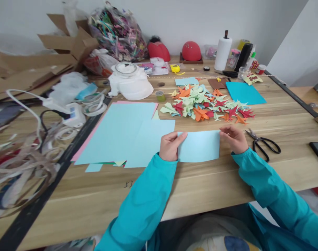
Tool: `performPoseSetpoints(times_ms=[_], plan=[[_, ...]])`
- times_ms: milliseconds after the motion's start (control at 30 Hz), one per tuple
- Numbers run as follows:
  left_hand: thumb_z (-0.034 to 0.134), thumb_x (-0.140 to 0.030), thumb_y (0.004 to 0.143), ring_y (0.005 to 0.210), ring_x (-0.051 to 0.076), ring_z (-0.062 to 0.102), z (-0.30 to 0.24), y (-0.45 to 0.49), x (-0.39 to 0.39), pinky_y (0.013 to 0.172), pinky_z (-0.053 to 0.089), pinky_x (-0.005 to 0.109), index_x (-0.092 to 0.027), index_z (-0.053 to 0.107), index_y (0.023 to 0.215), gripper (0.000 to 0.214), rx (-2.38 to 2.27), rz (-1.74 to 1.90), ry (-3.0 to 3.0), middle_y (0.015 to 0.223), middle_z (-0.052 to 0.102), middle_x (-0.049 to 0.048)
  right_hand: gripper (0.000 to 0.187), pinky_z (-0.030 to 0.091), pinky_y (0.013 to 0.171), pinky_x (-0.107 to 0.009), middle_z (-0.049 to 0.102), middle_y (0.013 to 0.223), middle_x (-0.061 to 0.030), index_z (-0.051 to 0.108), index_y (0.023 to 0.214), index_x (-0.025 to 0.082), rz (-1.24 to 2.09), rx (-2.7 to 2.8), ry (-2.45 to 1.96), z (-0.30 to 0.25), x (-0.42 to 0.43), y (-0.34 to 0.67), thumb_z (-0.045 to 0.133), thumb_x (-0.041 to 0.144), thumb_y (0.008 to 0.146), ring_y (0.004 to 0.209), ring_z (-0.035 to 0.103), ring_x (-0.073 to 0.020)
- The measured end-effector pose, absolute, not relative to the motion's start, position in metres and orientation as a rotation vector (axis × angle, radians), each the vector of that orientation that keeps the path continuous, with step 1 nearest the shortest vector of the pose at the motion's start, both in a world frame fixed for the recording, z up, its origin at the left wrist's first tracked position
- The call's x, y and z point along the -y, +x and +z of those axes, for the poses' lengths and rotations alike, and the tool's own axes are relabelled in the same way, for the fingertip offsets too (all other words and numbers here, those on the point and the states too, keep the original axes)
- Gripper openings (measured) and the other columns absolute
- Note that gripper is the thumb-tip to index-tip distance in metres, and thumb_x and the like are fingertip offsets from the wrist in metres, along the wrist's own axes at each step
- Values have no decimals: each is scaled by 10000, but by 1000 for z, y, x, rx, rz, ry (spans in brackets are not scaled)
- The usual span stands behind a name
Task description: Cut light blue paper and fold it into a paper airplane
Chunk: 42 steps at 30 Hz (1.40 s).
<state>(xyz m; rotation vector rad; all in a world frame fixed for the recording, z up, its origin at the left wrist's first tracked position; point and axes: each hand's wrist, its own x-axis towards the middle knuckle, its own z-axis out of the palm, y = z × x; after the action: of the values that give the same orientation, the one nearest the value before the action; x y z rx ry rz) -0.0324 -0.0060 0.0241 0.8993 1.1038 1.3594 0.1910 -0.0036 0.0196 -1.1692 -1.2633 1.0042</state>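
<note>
A small light-blue sheet of paper (pixel 199 146) is held up between my two hands above the wooden table. My left hand (pixel 171 145) grips its left edge, the thumb lying over the front. At the top right corner, my right hand (pixel 234 138) pinches the sheet between thumb and fingers. Black-handled scissors (pixel 263 142) lie just right of my right hand, their blades slightly apart. To the left rests a stack of large light-blue sheets (pixel 117 132) with pink paper beneath. Beyond the held sheet spreads a pile of folded paper cranes (pixel 201 101) in green, orange and red.
A bright blue square of paper (pixel 245 92) lies right of the pile. A white roll (pixel 223 53), a yellow tape measure (pixel 175 68) and a green spool (pixel 160 96) stand farther back. Cables and a power strip (pixel 74 115) crowd the left, near a cardboard box (pixel 70 45).
</note>
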Motion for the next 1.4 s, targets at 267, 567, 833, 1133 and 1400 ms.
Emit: performPoseSetpoints(times_ms=[267, 567, 833, 1133, 1400], plan=[[702, -388, 674, 767, 186, 624, 14, -36, 3, 693, 509, 306, -164, 721, 849, 284, -1203, 1503, 1337, 840, 700, 60, 156, 451, 557, -254, 585, 640, 6, 618, 699, 187, 713, 1407, -1072, 22, 10, 191, 680, 328, 722, 583, 533, -110], [592, -160, 767, 1066, 241, 526, 24, -22, 21, 903, 403, 465, -229, 651, 988, 240, -1105, 1449, 2712, 1152, 593, 111, 157, 492, 653, -312, 656, 808, -62, 651, 875, 201, 68, 2016, -722, 24, 22, 182, 594, 96, 772, 737, 574, -161], [554, -122, 771, 970, 212, 571, 21, -14, 24, 901, 402, 442, -186, 628, 829, 113, -989, 1404, 2896, 1023, 664, 94, 95, 494, 662, -313, 662, 792, -64, 641, 859, 194, 91, 1985, -752, 24, 24, 178, 575, 151, 805, 739, 583, -158], [541, -135, 776, 935, 206, 583, 22, -15, 22, 881, 415, 423, -182, 627, 785, 98, -961, 1327, 2952, 1006, 669, 93, 71, 506, 689, -305, 664, 802, -61, 664, 810, 198, 321, 1968, -759, 25, 25, 176, 593, 193, 810, 751, 602, -153], [546, -100, 754, 917, 208, 588, 22, -46, 3, 880, 420, 442, -182, 614, 782, 110, -1168, 1423, 2949, 1034, 659, 111, 16, 479, 687, -294, 658, 730, -3, 677, 733, 218, 541, 1485, -915, 29, 5, 207, 674, 203, 732, 719, 599, -144]])
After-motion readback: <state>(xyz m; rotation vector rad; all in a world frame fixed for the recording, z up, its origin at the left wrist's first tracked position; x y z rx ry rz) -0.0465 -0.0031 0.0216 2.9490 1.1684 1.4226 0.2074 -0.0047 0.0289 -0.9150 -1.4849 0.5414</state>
